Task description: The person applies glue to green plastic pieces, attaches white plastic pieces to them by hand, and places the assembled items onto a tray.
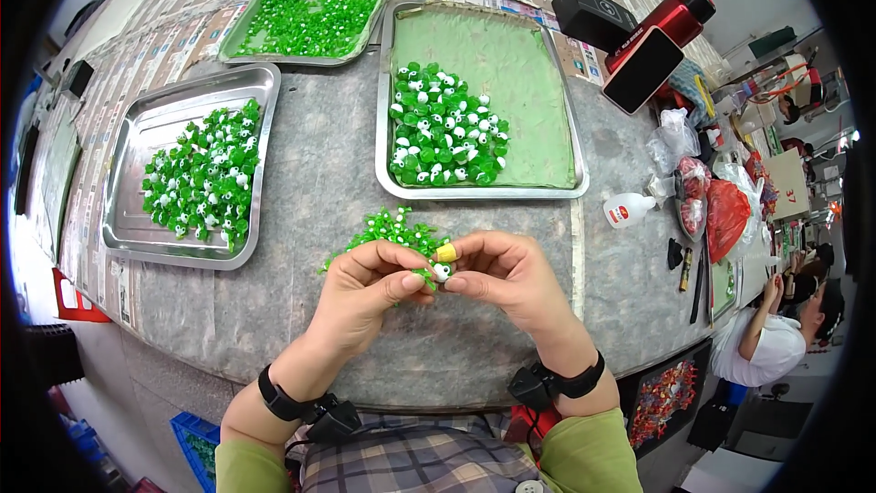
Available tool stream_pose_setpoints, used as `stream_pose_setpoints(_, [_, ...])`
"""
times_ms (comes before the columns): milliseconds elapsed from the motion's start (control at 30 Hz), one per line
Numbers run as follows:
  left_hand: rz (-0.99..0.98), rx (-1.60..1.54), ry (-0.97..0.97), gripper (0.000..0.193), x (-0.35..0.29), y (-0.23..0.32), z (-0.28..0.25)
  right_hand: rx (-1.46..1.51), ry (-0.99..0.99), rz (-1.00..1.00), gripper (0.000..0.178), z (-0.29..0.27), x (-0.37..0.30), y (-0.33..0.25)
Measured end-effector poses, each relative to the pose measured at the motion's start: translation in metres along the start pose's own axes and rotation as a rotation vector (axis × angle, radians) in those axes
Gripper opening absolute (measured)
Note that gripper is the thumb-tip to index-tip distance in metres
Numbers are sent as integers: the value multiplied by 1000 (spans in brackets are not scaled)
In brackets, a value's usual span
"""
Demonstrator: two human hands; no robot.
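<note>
Above the near part of the grey tabletop, my two hands meet. In my left hand (370, 297), thumb and fingers pinch a small green plastic piece (428, 278). Against it, my right hand (506, 274) pinches a white round bead (443, 272) with a dark dot, like an eye. Yellow tape (446, 253) wraps my right index fingertip. Whether the bead and green piece are joined cannot be made out. Just behind my hands lies a loose pile of small green pieces (397, 226), partly hidden by my left hand.
A green-lined tray (538, 190) and a bare metal tray (123, 192) hold green-and-white pieces; a far tray (228, 53) holds small green ones. To the right are a white bottle (629, 210), phone (643, 70), red flask (671, 18) and plastic bags (727, 219). Another person (762, 338) sits far right.
</note>
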State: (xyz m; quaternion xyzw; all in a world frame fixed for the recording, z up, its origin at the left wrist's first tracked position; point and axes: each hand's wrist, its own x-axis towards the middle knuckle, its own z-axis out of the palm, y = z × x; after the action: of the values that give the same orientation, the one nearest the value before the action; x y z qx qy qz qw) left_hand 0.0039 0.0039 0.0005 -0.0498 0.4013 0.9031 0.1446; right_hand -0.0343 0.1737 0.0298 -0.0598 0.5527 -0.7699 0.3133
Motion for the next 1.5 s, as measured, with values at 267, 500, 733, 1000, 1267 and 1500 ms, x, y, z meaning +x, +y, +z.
stream_pose_setpoints(267, [-3,-36,23,11,0,1,1,95,23,7,20,0,1,11])
stream_pose_setpoints(500, [-5,34,132,11,0,0,0,-78,133,-158,19,5,-2,7])
stream_pose_setpoints(733, [25,135,132,11,0,0,1,-147,109,-147,22,4,-4,8])
stream_pose_setpoints(1000, [162,301,139,10,-1,-1,3,-186,112,-151,21,4,-4,7])
stream_pose_setpoints(1267, [131,263,132,10,-2,0,2,5,134,-119,18,6,-2,8])
stream_pose_setpoints(1500, [143,283,136,10,-2,0,2,-60,123,-144,18,8,-2,7])
